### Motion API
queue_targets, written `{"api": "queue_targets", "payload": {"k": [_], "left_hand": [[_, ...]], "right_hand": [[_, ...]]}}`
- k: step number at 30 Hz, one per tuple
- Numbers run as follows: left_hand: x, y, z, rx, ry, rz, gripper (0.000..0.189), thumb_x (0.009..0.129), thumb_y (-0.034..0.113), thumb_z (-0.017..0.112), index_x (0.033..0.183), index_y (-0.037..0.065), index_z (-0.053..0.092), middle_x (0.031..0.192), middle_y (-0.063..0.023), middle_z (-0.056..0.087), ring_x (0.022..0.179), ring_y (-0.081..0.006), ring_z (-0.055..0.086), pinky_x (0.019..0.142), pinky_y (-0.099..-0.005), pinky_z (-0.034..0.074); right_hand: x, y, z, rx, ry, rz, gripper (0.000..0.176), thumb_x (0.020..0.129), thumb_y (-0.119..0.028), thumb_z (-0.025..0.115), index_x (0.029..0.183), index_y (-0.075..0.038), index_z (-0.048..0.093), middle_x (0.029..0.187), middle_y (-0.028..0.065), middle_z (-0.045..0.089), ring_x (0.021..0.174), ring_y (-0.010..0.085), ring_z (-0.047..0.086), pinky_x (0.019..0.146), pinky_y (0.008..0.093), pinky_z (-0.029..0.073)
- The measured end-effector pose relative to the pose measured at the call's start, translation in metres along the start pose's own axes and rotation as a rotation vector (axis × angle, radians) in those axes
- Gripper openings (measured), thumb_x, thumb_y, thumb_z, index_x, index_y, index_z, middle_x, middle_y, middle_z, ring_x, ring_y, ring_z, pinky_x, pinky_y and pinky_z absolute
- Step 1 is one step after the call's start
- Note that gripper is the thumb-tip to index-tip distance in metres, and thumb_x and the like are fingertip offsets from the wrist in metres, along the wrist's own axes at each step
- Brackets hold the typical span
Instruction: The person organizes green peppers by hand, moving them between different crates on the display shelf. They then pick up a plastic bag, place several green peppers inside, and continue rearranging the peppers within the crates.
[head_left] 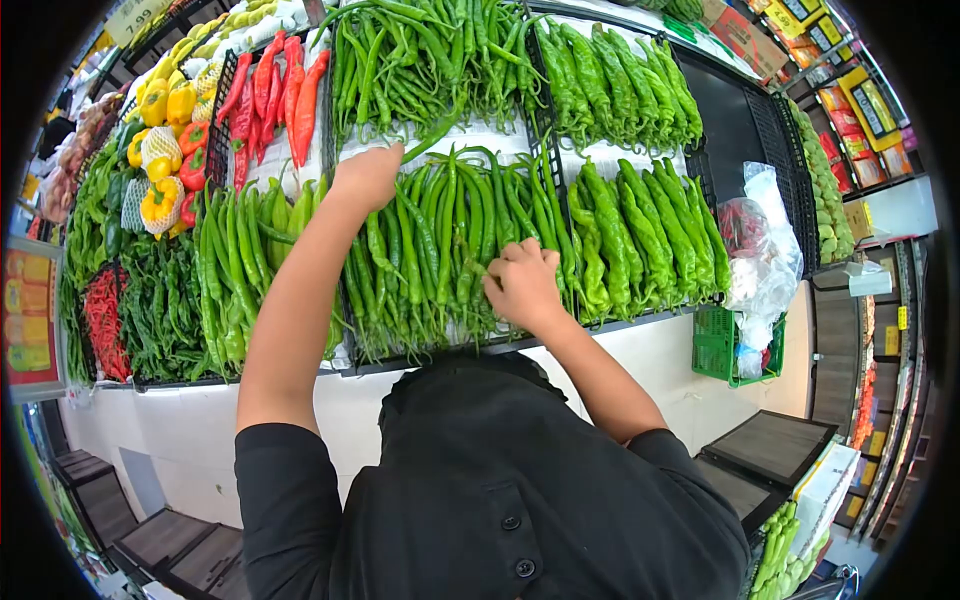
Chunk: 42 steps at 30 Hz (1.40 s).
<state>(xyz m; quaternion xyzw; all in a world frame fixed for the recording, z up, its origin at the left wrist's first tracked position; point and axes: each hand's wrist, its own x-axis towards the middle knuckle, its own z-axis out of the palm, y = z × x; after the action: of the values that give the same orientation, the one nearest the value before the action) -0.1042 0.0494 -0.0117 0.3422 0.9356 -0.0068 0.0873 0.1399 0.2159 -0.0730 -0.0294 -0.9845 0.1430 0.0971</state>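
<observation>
The left hand (368, 180) pinches a chilli (437, 134) by one end, likely for control; the right hand (527, 287) curls its fingers, hold unclear.

A price card (137, 20) at the upper left appears to read 7.99.

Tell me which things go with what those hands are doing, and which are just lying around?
Seem part of the job:
left hand, gripping a long green pepper;
right hand, touching the front pile of green peppers.

Seem to be just lying around:
red peppers;
yellow peppers;
green crate;
clear plastic bag.
</observation>
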Motion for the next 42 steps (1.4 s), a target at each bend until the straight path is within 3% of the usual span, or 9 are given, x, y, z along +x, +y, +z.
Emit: {"api": "queue_targets", "payload": {"k": [10, 15, 23, 26, 30, 32, 36, 42], "left_hand": [[0.003, -0.006, 0.031, -0.061, 0.004, 0.024, 0.040, 0.081, 0.001, 0.059, 0.120, 0.007, 0.053, 0.109, -0.0177, 0.067, 0.103, -0.0367, 0.066, 0.083, -0.0483, 0.054], [0.005, -0.009, 0.041, -0.088, -0.046, 0.028, 0.031, 0.088, 0.010, 0.060, 0.118, 0.007, 0.053, 0.111, -0.0185, 0.065, 0.106, -0.0384, 0.063, 0.085, -0.0506, 0.052], [0.001, -0.004, 0.052, -0.142, 0.024, 0.045, 0.030, 0.087, 0.012, 0.061, 0.117, 0.005, 0.056, 0.116, -0.0195, 0.062, 0.109, -0.0382, 0.061, 0.089, -0.0481, 0.052], [-0.003, 0.004, 0.029, -0.078, 0.032, 0.022, 0.032, 0.088, 0.014, 0.060, 0.119, 0.005, 0.057, 0.116, -0.0191, 0.062, 0.109, -0.0386, 0.061, 0.090, -0.0483, 0.051], [0.010, 0.007, 0.016, -0.172, 0.274, 0.185, 0.035, 0.089, 0.018, 0.060, 0.122, 0.007, 0.060, 0.115, -0.0208, 0.062, 0.102, -0.0402, 0.064, 0.087, -0.0501, 0.052], [0.015, 0.024, 0.004, -0.253, 0.358, 0.300, 0.032, 0.090, 0.018, 0.059, 0.120, 0.006, 0.061, 0.109, -0.0203, 0.063, 0.099, -0.0383, 0.064, 0.083, -0.0487, 0.051], [0.000, 0.092, -0.037, -0.398, 0.345, 0.444, 0.027, 0.091, 0.016, 0.060, 0.116, 0.004, 0.062, 0.099, -0.0185, 0.064, 0.091, -0.0348, 0.065, 0.079, -0.0448, 0.050], [-0.028, 0.246, -0.070, -0.425, 0.246, 0.784, 0.027, 0.092, 0.014, 0.061, 0.117, 0.003, 0.062, 0.094, -0.0161, 0.064, 0.085, -0.0323, 0.064, 0.078, -0.0406, 0.050]], "right_hand": [[0.041, 0.000, -0.096, 0.105, 0.167, 0.060, 0.015, 0.086, -0.026, 0.070, 0.086, -0.012, 0.075, 0.089, 0.0040, 0.062, 0.098, 0.0253, 0.051, 0.084, 0.0414, 0.030], [0.054, -0.007, -0.134, 0.085, 0.196, 0.063, 0.015, 0.086, -0.026, 0.071, 0.087, -0.011, 0.075, 0.090, 0.0035, 0.063, 0.097, 0.0248, 0.052, 0.085, 0.0408, 0.030], [0.048, -0.002, -0.165, 0.106, 0.301, 0.045, 0.014, 0.087, -0.025, 0.072, 0.088, -0.011, 0.075, 0.091, 0.0015, 0.063, 0.097, 0.0240, 0.052, 0.085, 0.0406, 0.031], [0.030, 0.001, -0.170, 0.175, 0.345, 0.078, 0.015, 0.087, -0.026, 0.071, 0.089, -0.011, 0.074, 0.091, 0.0012, 0.063, 0.097, 0.0229, 0.052, 0.085, 0.0398, 0.031], [-0.010, 0.006, -0.178, 0.227, 0.419, 0.141, 0.013, 0.088, -0.023, 0.070, 0.089, -0.010, 0.072, 0.090, 0.0032, 0.063, 0.095, 0.0236, 0.053, 0.085, 0.0388, 0.034], [-0.036, 0.011, -0.184, 0.213, 0.458, 0.173, 0.010, 0.088, -0.017, 0.071, 0.088, -0.007, 0.070, 0.089, 0.0055, 0.064, 0.092, 0.0244, 0.055, 0.083, 0.0373, 0.040], [-0.097, 0.035, -0.199, 0.191, 0.483, 0.239, 0.009, 0.087, -0.014, 0.070, 0.089, -0.005, 0.069, 0.090, 0.0074, 0.063, 0.092, 0.0261, 0.055, 0.083, 0.0375, 0.041], [-0.198, 0.101, -0.209, 0.243, 0.562, 0.384, 0.007, 0.088, -0.013, 0.069, 0.091, -0.007, 0.070, 0.093, 0.0042, 0.063, 0.094, 0.0238, 0.053, 0.085, 0.0372, 0.039]]}}
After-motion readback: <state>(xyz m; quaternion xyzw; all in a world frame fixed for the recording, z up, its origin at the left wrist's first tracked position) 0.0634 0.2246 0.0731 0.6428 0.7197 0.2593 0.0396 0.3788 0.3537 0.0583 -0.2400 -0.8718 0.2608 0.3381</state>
